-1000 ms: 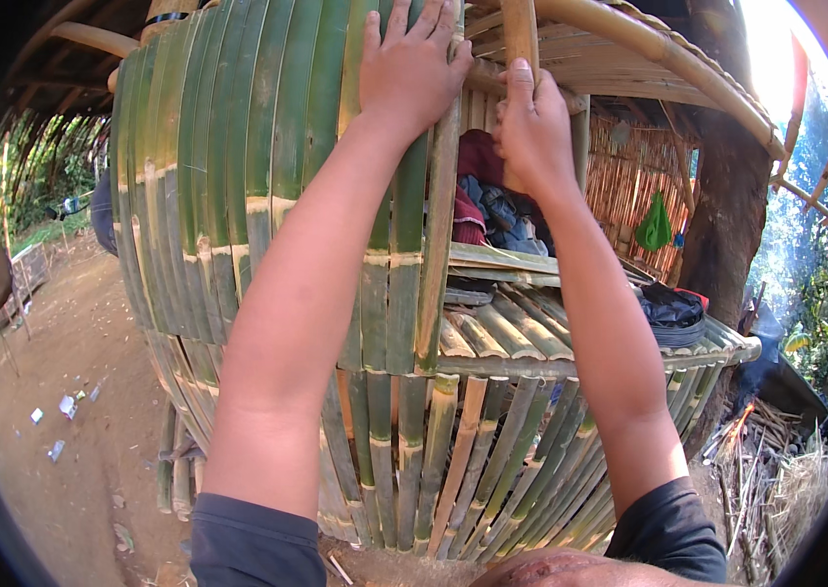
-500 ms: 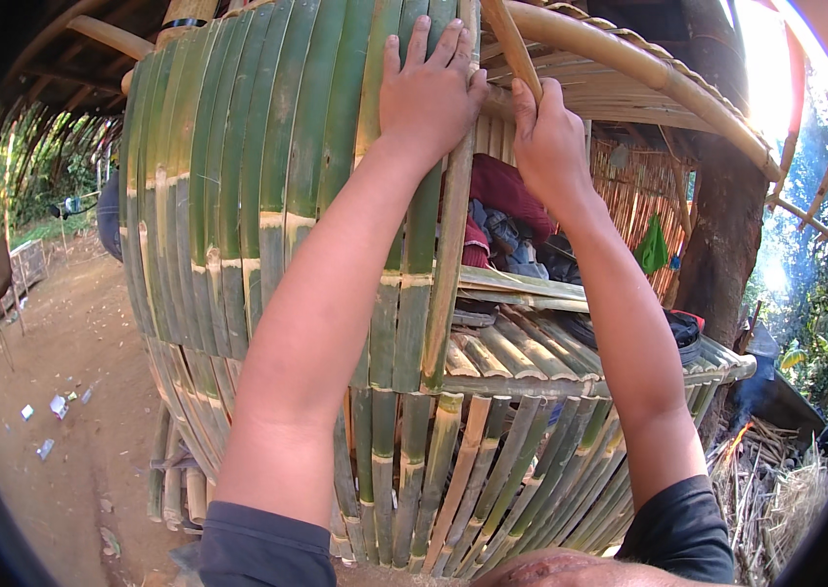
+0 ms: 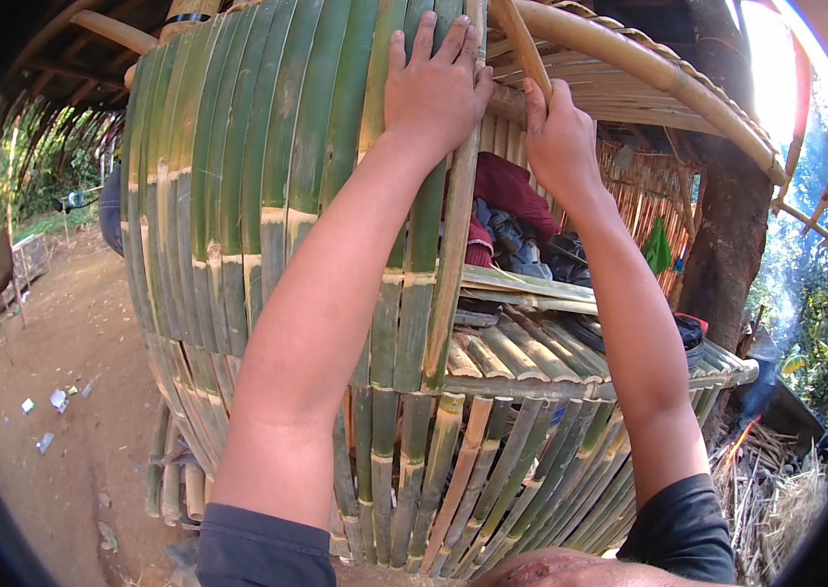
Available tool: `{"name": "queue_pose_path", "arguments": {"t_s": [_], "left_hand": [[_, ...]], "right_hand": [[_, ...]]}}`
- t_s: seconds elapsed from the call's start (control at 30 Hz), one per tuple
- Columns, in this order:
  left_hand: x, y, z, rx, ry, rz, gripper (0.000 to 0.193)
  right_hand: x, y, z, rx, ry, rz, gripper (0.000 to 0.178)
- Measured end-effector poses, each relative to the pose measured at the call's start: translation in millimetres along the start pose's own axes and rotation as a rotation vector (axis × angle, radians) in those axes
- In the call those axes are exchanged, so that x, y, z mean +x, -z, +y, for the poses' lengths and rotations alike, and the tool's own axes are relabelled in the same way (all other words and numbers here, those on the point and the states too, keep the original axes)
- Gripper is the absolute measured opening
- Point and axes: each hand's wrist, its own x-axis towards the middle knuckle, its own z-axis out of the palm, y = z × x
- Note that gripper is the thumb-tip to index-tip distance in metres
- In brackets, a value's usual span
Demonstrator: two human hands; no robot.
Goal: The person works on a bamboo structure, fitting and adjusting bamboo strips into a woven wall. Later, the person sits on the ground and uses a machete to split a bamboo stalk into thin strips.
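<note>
My left hand (image 3: 437, 93) lies flat with spread fingers against the top of a wall of split green bamboo slats (image 3: 282, 166). Its thumb side is close to the upright bamboo edge strip (image 3: 455, 264). To the right, my right hand (image 3: 563, 137) is closed around the lower end of a light brown wooden stick (image 3: 524, 44). The stick slants up and leftward toward the wall's edge. Its upper end runs out of the picture, so I cannot tell its full shape.
Right of the wall, a bamboo shelf (image 3: 517, 350) holds loose split strips (image 3: 531, 291); dark red cloth (image 3: 512, 191) lies behind. A thick bamboo pole (image 3: 629, 59) arches overhead, near a dark post (image 3: 727, 245). Smoke and a small fire (image 3: 745, 435) are at the lower right.
My right hand and the stick's lower end have shifted slightly to the right. My left hand stays pressed on the slats, a touch higher.
</note>
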Motion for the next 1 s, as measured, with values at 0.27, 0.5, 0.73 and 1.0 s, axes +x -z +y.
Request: {"name": "queue_pose_path", "arguments": {"t_s": [0.27, 0.5, 0.73, 1.0], "left_hand": [[0, 7, -2, -0.028, -0.014, -0.001, 0.056], [4, 13, -4, -0.055, -0.032, -0.04, 0.058], [2, 17, -3, -0.089, -0.014, -0.061, 0.058], [-2, 6, -2, -0.017, -0.008, 0.011, 0.056]], "right_hand": [[1, 8, -22, 0.125, 0.08, 0.143, 0.035], [6, 8, -12, 0.025, 0.007, 0.044, 0.03], [8, 12, -25, 0.145, 0.142, 0.236, 0.032], [13, 22, -29, 0.066, 0.026, 0.065, 0.036]]}}
